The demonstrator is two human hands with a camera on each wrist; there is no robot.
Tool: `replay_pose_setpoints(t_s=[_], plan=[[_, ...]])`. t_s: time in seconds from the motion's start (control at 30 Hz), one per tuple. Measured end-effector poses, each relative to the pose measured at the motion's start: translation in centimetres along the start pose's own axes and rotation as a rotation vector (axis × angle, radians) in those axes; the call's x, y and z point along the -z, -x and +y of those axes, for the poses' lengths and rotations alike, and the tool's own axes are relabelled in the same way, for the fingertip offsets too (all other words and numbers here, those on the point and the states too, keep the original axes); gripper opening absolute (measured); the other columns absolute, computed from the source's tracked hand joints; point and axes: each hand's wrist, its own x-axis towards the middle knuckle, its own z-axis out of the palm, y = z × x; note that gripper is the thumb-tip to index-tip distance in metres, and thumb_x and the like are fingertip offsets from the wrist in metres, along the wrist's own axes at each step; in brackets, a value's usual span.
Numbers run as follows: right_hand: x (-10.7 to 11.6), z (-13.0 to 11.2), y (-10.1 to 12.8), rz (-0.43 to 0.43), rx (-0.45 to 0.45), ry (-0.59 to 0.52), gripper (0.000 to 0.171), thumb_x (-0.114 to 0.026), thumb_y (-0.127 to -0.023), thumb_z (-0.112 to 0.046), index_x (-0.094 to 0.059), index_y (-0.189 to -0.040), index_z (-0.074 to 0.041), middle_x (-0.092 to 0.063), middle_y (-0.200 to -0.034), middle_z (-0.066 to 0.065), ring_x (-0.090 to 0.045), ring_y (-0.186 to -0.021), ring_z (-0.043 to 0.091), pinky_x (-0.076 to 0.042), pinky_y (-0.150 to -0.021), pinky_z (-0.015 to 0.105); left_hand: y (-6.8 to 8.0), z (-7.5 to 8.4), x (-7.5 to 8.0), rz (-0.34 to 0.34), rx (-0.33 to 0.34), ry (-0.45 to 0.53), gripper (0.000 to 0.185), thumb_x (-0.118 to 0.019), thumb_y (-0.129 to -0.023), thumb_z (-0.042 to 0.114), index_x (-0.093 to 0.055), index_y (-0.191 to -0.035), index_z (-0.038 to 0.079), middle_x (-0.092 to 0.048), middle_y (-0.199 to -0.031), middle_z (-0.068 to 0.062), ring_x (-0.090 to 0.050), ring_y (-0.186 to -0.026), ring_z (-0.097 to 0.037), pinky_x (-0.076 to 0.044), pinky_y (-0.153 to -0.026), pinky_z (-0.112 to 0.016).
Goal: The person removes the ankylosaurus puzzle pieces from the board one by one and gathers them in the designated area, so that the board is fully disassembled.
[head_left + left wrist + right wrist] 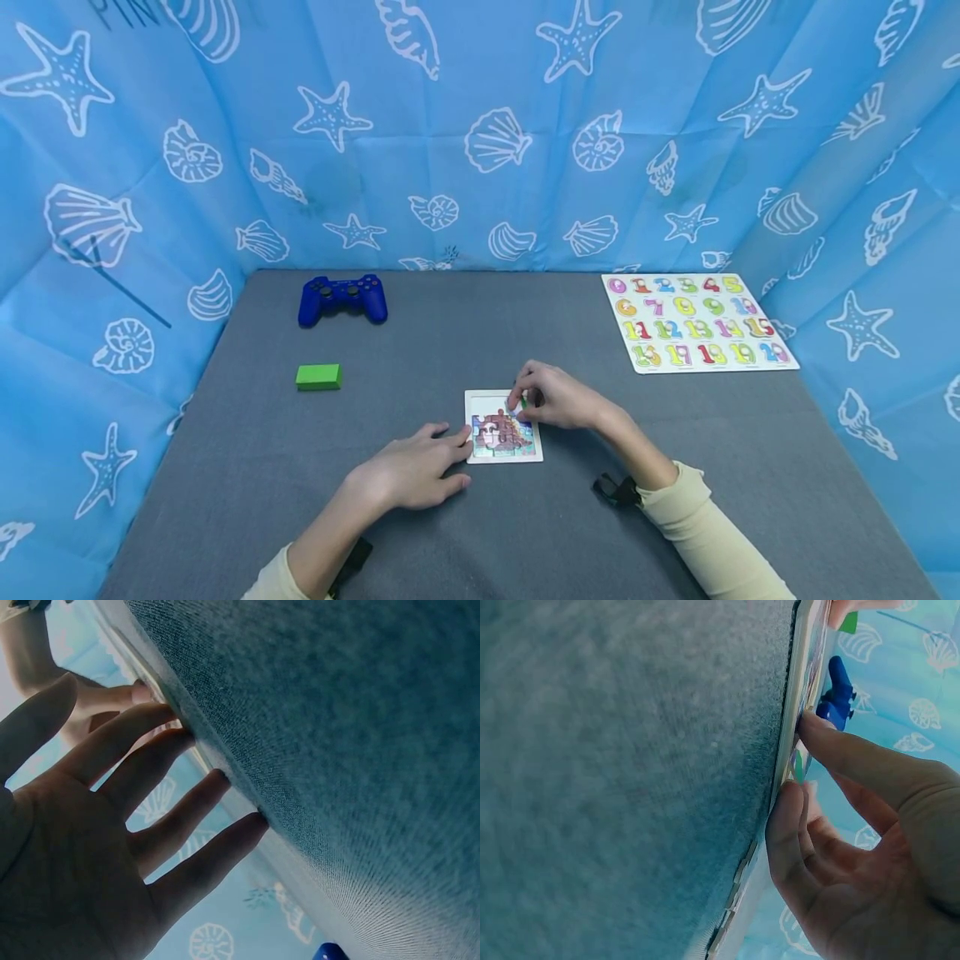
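A small picture jigsaw in a white tray (pixel 477 400) lies on the grey table near the front middle. My right hand (pixel 525 398) hovers over the tray's upper right corner and pinches a small puzzle piece (pixel 522 402) with green on it. In the right wrist view the thumb and forefinger hold that piece (pixel 798 766) against the tray's edge (pixel 784 750). My left hand (pixel 442 458) lies flat on the table, its straight fingers (pixel 195 802) touching the tray's left side.
A blue game controller (pixel 342 298) sits at the back left, with a green block (pixel 318 377) in front of it. A number puzzle board (pixel 697 321) lies at the back right. Blue sheets printed with shells wall in the table on three sides.
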Motion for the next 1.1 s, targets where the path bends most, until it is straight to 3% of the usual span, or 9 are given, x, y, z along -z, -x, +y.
replay_pose_setpoints(t_s=[0.17,0.33,0.53,0.7,0.83,1.1], plan=[[-0.1,-0.2,0.0,0.006,0.014,-0.006,0.015,-0.073,-0.086,-0.012,-0.071,-0.1,-0.017,-0.06,-0.103,0.0,-0.061,-0.089,0.018,-0.054,-0.075,0.034,-0.1,-0.1,0.0,-0.002,-0.005,0.003,0.054,-0.05,-0.097,0.048,-0.042,-0.147,0.028,-0.03,-0.16,0.007,-0.026,-0.149,-0.027,-0.042,-0.103,-0.061],[-0.1,-0.2,0.2,0.051,0.034,-0.063,0.025,-0.073,-0.085,-0.009,-0.065,-0.108,-0.012,-0.065,-0.103,0.004,-0.065,-0.088,0.016,-0.056,-0.074,0.029,-0.1,-0.2,-0.2,0.005,-0.009,0.001,0.054,-0.05,-0.098,0.048,-0.042,-0.147,0.028,-0.03,-0.16,0.007,-0.026,-0.149,-0.026,-0.043,-0.103,-0.061],[0.3,0.4,0.7,0.071,0.054,-0.199,0.021,-0.07,-0.088,-0.01,-0.067,-0.109,-0.009,-0.07,-0.101,0.006,-0.067,-0.082,0.017,-0.056,-0.069,0.026,-0.2,-0.2,-0.3,0.009,-0.002,-0.001,0.054,-0.05,-0.098,0.048,-0.042,-0.147,0.028,-0.03,-0.16,0.008,-0.026,-0.149,-0.026,-0.042,-0.104,-0.06],[0.9,1.1,1.5,0.05,0.023,-0.307,0.021,-0.069,-0.09,-0.012,-0.067,-0.11,-0.009,-0.07,-0.098,0.006,-0.067,-0.077,0.023,-0.054,-0.062,0.025,-0.2,-0.2,-0.3,0.008,0.007,-0.006,0.054,-0.05,-0.097,0.049,-0.042,-0.147,0.029,-0.03,-0.16,0.008,-0.025,-0.149,-0.025,-0.042,-0.103,-0.061],[1.4,1.8,2.5,0.05,-0.007,-0.332,0.02,-0.068,-0.09,-0.014,-0.068,-0.11,-0.011,-0.069,-0.098,0.006,-0.066,-0.074,0.025,-0.053,-0.06,0.025,-0.2,-0.2,-0.4,0.013,0.008,-0.006,0.054,-0.05,-0.098,0.048,-0.042,-0.147,0.029,-0.03,-0.16,0.009,-0.026,-0.149,-0.025,-0.042,-0.102,-0.063],[2.9,3.6,5.0,0.083,-0.098,-0.381,0.022,-0.068,-0.09,-0.016,-0.068,-0.11,-0.007,-0.068,-0.102,0.012,-0.066,-0.077,0.031,-0.057,-0.063,0.036,0.0,0.0,-0.3,0.022,0.006,-0.013,0.054,-0.05,-0.098,0.048,-0.041,-0.147,0.028,-0.029,-0.16,0.008,-0.026,-0.149,-0.026,-0.043,-0.103,-0.061]])
